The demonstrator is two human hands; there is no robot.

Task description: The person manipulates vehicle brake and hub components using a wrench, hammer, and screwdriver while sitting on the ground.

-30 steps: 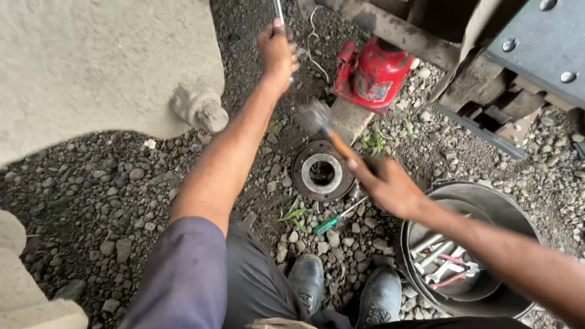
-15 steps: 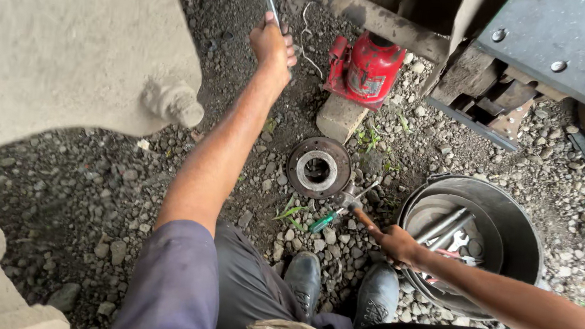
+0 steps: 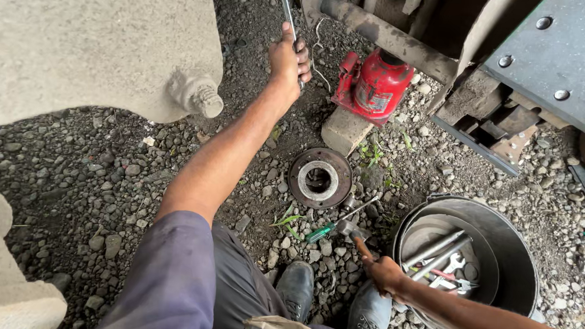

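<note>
Your left hand (image 3: pixel 290 61) is stretched forward and up, fingers wrapped tight around a long metal bar (image 3: pixel 286 7) whose long axis runs away from you toward the top of the view, out of frame. Below and right of that hand, the round rusty hub (image 3: pixel 319 178) lies flat on the gravel (image 3: pixel 72 166), its open bore facing up. Just beyond it, a red bottle jack (image 3: pixel 375 82) stands on a stone block (image 3: pixel 344 130) under the steel frame (image 3: pixel 558 58).

Nearer your boots, a green-handled screwdriver (image 3: pixel 333 225) lies on the gravel, running up and to the right beside the hub. Your right hand (image 3: pixel 381 270) is low, fingers closed on the handle of a hammer (image 3: pixel 348 230), whose head rests on the stones just below the hub. This hand is much the nearer one to the hub; the hub lies up and left of the hammer head, with only the screwdriver between. At the right edge sits a metal bucket (image 3: pixel 521 263) holding wrenches.
</note>
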